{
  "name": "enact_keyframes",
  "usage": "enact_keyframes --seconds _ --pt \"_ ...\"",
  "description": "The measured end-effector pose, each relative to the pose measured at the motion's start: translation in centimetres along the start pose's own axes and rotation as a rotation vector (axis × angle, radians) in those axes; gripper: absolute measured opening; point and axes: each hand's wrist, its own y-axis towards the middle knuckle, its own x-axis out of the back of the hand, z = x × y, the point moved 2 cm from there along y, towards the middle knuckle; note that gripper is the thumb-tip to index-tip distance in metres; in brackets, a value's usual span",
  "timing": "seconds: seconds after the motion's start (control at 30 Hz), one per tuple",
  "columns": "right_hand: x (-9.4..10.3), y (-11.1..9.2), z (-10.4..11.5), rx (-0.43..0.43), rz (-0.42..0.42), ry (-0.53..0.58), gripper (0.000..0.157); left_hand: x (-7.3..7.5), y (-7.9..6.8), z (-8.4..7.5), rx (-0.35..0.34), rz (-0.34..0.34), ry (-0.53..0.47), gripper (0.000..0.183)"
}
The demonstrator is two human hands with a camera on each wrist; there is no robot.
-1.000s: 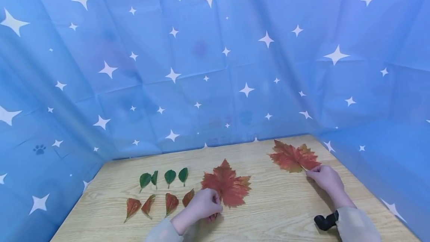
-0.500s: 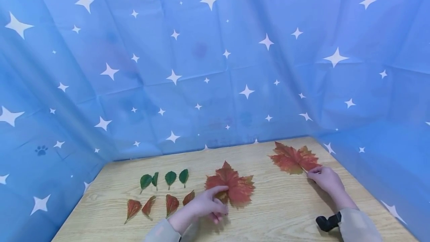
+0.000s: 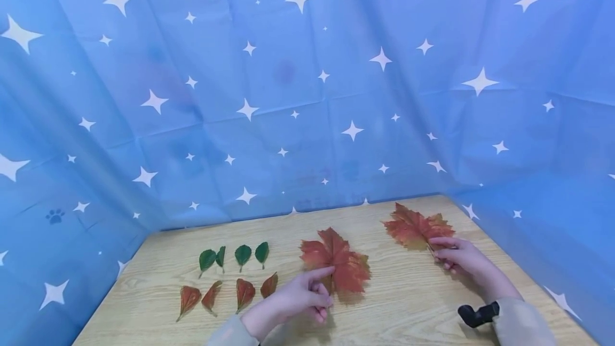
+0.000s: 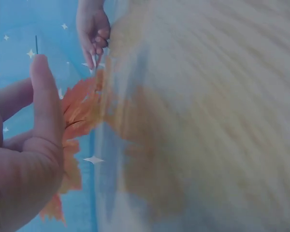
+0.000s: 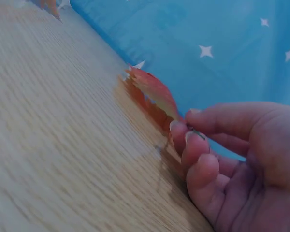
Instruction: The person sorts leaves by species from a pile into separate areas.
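Observation:
A red-orange maple leaf [image 3: 353, 268] is at the middle of the table. My left hand [image 3: 301, 298] pinches its stem between thumb and fingers, the index finger stretched along the leaf's lower part. In the left wrist view a thin stem end juts past the fingertip of that hand [image 4: 31, 150]. At the table's far right lies a second maple leaf [image 3: 414, 227], its stem pinched by my right hand [image 3: 465, 259]. The right wrist view shows this leaf [image 5: 157, 92] edge-on, slightly raised off the wood, with a short bit of stem between the fingertips.
Several small green leaves [image 3: 243, 253] form a row at the left of the wooden table [image 3: 384, 314]. Below them runs a row of small reddish leaves [image 3: 245, 291], the rightmost close to my left wrist. A blue star-printed curtain [image 3: 269, 138] encloses the back and sides.
My left hand has shifted right with its maple leaf, and its index finger has stretched out onto the leaf. The right hand's index finger now reaches over the base of its leaf.

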Motion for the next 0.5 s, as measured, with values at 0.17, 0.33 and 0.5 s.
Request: enact_keyframes --seconds 0.17,0.33,0.5 --pt "0.0 0.1 0.0 0.0 0.042 0.033 0.06 -0.3 0.7 -1.1 -0.095 -0.07 -0.02 0.072" --pt "-0.1 0.1 -0.1 0.017 0.091 0.049 0.062 -0.1 1.7 -1.6 -0.16 -0.178 -0.045 0.076" --pt "-0.2 0.3 -0.4 0.029 0.104 0.048 0.061 0.7 2.8 -1.5 -0.148 -0.239 -0.073 0.076"
